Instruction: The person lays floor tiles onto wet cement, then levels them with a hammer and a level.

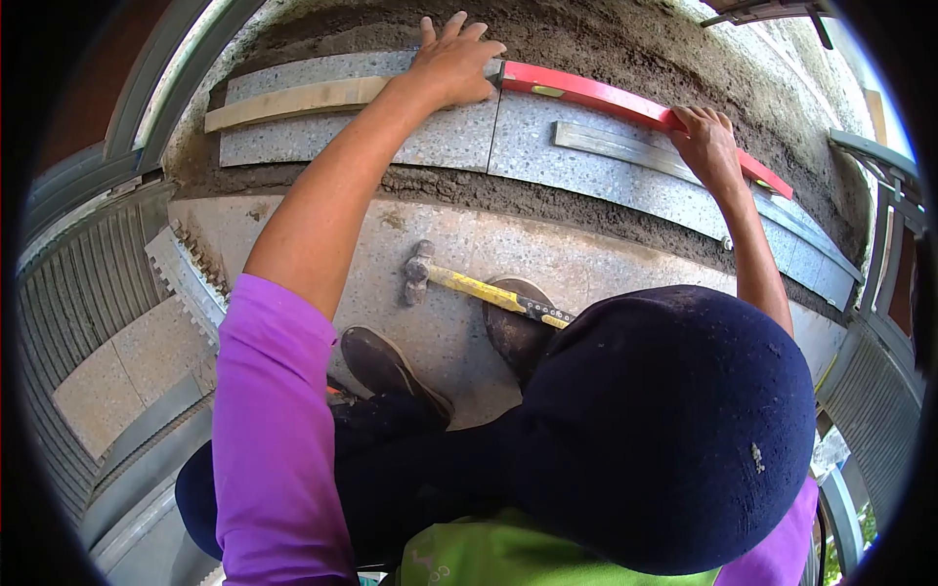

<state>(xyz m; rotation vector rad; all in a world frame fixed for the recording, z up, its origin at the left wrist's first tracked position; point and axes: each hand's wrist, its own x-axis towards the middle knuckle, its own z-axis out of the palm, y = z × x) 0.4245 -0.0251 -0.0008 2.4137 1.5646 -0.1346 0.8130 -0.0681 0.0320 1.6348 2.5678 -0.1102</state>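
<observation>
My left hand (452, 64) has its fingers spread over the back edge of a speckled tile (440, 132), by the seam with the neighbouring tile (523, 146). A wooden strip (293, 104) lies on the left tile and ends near my left wrist. On the right, my right hand (705, 145) has its fingers wrapped over a red spirit level (596, 96) that runs along the back of the tiles. In front of the level, a grey metal bar (625, 149) lies on the tile, partly behind my right hand.
A hammer with a yellow handle (474, 285) rests on the lower step (410, 234) beside my shoes (386, 366). At the left are a notched trowel (186, 278) and more tiles (127, 366). Rough mortar (625, 44) lies behind the tile row. My dark-clothed knee is in front.
</observation>
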